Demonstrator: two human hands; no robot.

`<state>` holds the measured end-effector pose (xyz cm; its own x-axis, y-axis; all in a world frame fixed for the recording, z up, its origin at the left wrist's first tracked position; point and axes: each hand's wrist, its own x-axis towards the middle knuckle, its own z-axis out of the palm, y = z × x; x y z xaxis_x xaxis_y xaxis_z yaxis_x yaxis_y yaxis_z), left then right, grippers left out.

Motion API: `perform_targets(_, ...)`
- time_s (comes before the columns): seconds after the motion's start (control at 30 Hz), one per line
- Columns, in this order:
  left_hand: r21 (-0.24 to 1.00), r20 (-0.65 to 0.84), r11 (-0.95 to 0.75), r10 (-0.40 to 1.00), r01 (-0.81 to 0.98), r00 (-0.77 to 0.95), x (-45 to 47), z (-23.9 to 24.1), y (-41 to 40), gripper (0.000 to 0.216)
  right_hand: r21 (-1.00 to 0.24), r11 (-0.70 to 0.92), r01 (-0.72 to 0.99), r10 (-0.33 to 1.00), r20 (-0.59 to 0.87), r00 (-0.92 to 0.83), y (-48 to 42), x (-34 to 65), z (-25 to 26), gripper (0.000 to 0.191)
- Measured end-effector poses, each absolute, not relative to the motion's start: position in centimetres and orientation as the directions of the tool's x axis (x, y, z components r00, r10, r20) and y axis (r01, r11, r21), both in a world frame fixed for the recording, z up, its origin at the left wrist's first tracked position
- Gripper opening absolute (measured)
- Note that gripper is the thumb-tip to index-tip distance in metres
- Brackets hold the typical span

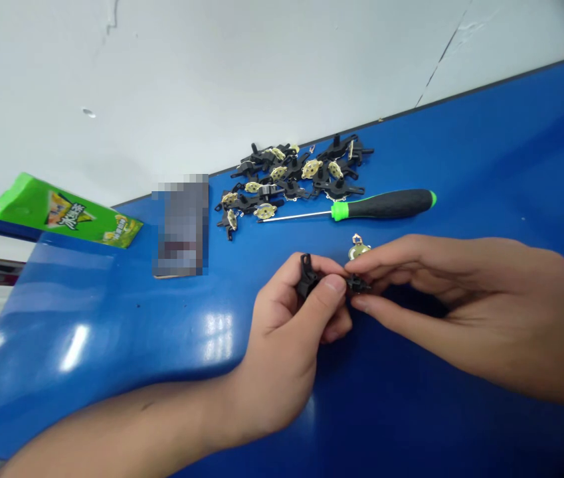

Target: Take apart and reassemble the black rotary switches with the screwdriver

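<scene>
My left hand [286, 345] is closed around a small black plastic part [306, 275], thumb pressed on its right side. My right hand [461, 305] pinches the other end of a small black piece [359, 284] between thumb and fingertips, meeting the left hand over the blue table [112, 318]. A single brass-coloured disc part [358, 249] lies on the table just behind my fingertips.
A pile of several black-and-brass parts [291, 176] lies at the back. A screwdriver [381, 204] with black-and-green handle lies in front of it. A green carton [67, 212] sits at the left edge, a blurred object [181, 226] beside it. A white wall rises behind.
</scene>
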<state>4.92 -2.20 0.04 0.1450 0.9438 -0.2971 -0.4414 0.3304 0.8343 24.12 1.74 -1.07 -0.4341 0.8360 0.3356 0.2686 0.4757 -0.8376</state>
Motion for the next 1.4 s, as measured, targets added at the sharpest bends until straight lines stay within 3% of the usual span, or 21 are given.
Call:
perform_targets(0.13, 0.828, -0.298, 0.320, 0.947, -0.461, 0.123, 5.0, 0.1, -2.0, 0.016, -0.818, 0.492, 0.297, 0.832, 0.342, -0.436, 1.9, 24.1, -0.6, 0.027)
perform_targets(0.43, 0.796, -0.308, 0.341, 0.939, -0.501, 0.151, 4.9, 0.1, -2.1, 0.015, -0.822, 0.495, 0.283, 0.818, 0.331, -0.470, 2.2, 24.2, -0.8, 0.014)
perform_targets(0.63, 0.799, -0.316, 0.356, 0.934, -0.485, 0.165, 5.0, 0.0, -2.0, 0.015, -0.899, 0.392, 0.196, 0.842, 0.265, -0.471, 2.1, 24.1, -1.3, 0.009)
perform_targets(0.83, 0.825, -0.321, 0.315, 0.945, -0.469, 0.070, 5.2, 0.3, -1.9, 0.015, -0.890, 0.420, 0.177, 0.866, 0.335, -0.370, 2.2, 24.1, -1.2, 0.014)
perform_targets(1.1, 0.839, -0.323, 0.351, 0.936, -0.417, 0.140, 5.3, 0.4, -2.1, 0.018, -0.918, 0.375, 0.129, 0.902, 0.329, -0.280, 2.4, 24.1, -1.6, 0.018)
perform_targets(1.4, 0.843, -0.344, 0.379, 0.925, -0.383, 0.160, 5.2, 0.6, -1.9, 0.019, -0.860, 0.440, 0.258, 0.892, 0.384, -0.240, 2.1, 24.5, -1.5, 0.011)
